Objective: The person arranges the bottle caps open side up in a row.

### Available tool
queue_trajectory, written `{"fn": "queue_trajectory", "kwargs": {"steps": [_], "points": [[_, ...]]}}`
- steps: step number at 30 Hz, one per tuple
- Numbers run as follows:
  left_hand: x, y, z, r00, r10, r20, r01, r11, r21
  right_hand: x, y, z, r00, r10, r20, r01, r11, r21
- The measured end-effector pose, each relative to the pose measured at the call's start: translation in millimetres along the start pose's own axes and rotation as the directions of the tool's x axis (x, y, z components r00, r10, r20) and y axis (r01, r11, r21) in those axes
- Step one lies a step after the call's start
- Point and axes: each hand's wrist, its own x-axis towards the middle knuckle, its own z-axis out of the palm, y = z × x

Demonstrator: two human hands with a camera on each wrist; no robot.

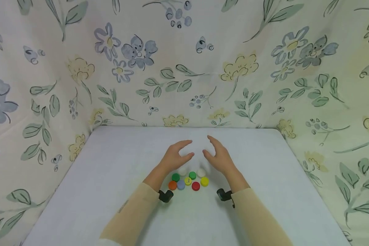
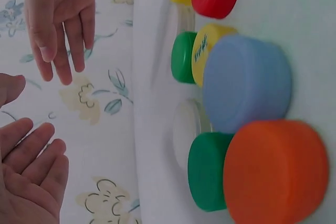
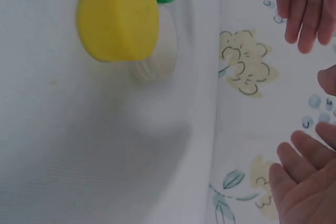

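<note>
Several bottle caps lie grouped on the white table: an orange cap (image 1: 172,185), a light blue cap (image 1: 180,185), a red cap (image 1: 195,186), a yellow cap (image 1: 204,181), a smaller yellow cap with dark marks (image 1: 188,181), two green caps (image 1: 176,177) and two white caps (image 1: 201,173). My left hand (image 1: 175,156) is raised above the far left of the group. Opposite it, my right hand (image 1: 219,157) is held above the far right. The palms face each other with a gap between, fingers extended, and neither hand touches a cap.
The white tabletop (image 1: 117,164) extends around the caps, with its far edge close to a floral curtain (image 1: 172,95). The curtain also hangs along both sides. A small black camera (image 1: 166,196) sits at the left wrist, another black camera (image 1: 223,194) at the right.
</note>
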Motion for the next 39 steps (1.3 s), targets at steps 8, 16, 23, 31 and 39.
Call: {"fn": "queue_trajectory", "kwargs": {"steps": [8,16,23,31,39], "points": [[-13.6,10.0,6.1,0.994,-0.005,0.105,0.011,0.998,-0.057,-30,-5,-2,0.999,-0.033,0.009,0.032,0.994,0.104],[-23.8,15.0,13.7,0.982,0.063,0.18,-0.049,0.996,-0.08,-51,-6,-5,0.997,-0.053,0.064,0.044,0.99,0.133],[-32.8,8.1,23.0,0.976,0.099,0.193,-0.091,0.995,-0.051,-67,0,-5,0.989,-0.071,0.129,0.053,0.989,0.138],[-39.0,6.6,32.4,0.957,0.053,0.286,-0.049,0.999,-0.023,-79,12,-1,0.974,-0.079,0.214,0.041,0.983,0.18],[-38.0,4.4,46.8,0.94,0.117,0.322,-0.156,0.983,0.1,-85,13,6,0.978,-0.016,0.208,-0.01,0.992,0.123]]}}
